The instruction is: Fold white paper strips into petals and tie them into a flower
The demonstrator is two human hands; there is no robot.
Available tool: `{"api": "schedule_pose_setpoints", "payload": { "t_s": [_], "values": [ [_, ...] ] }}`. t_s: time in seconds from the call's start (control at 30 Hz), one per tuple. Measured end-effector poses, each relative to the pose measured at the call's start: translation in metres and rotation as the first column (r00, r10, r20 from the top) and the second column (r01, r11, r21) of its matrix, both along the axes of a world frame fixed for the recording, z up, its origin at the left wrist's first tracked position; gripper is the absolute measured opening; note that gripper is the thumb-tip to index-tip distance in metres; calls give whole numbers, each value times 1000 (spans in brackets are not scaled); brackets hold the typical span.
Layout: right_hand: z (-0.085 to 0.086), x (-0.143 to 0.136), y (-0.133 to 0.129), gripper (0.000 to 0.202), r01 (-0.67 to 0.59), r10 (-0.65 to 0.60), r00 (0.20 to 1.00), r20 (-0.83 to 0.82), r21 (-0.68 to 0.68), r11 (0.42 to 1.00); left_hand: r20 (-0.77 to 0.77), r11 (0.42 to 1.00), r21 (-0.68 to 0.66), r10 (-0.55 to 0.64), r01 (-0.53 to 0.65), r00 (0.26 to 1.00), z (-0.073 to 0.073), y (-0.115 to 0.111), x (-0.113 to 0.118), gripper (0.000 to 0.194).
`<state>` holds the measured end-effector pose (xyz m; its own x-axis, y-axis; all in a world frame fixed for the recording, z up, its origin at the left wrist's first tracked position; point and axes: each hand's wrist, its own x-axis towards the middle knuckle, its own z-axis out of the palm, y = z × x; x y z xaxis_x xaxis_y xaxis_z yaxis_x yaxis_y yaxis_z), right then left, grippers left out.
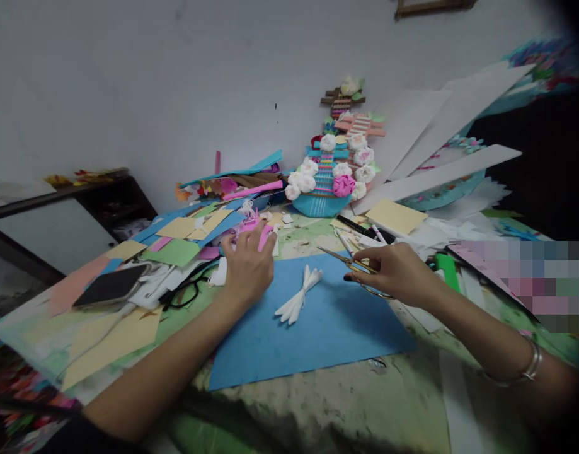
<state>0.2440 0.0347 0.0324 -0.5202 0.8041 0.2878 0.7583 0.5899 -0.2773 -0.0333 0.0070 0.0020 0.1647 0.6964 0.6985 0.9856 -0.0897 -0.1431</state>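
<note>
My right hand (400, 274) is wrapped round a pair of gold-handled scissors (334, 254), their blades pointing left above a blue sheet of paper (317, 353). On that sheet lies a white pleated bundle (298, 296), pinched narrow at its middle and fanned at both ends. My left hand (249, 268) reaches past the sheet's upper left corner, fingers apart, near pink paper scraps (265, 234) and a small tangle of white string (246, 208). Whether its fingertips touch the scraps is hard to make out.
Left of the sheet are a phone (112, 285), cables, black-framed glasses (183, 293) and coloured paper pieces (173, 252). A blue guitar-shaped paper craft (322, 202) with paper flowers leans on the wall. Pens, a cream paper stack (397, 217) and white boards (440, 180) fill the right.
</note>
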Motion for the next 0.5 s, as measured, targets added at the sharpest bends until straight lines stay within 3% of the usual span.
{"api": "schedule_pose_setpoints", "payload": {
  "t_s": [0.1,0.23,0.3,0.4,0.5],
  "values": [
    [-1,1,1,39,26,-25,999,-25,9,1000,106,1000,20,-4,2,994,7,12,-29,45],
    [-2,2,2,39,52,-50,998,-42,50,997,242,946,109,272,-305,931,14,20,-77,54],
    [-2,2,3,38,55,-52,997,-49,64,996,308,934,93,302,-344,902,17,19,-97,54],
    [-3,3,4,38,65,-60,996,-64,83,994,369,959,88,219,-269,903,20,16,-108,37],
    [-4,4,5,37,80,-74,994,-80,79,994,343,997,-71,29,-5,939,15,18,-91,24]
  ]
}}
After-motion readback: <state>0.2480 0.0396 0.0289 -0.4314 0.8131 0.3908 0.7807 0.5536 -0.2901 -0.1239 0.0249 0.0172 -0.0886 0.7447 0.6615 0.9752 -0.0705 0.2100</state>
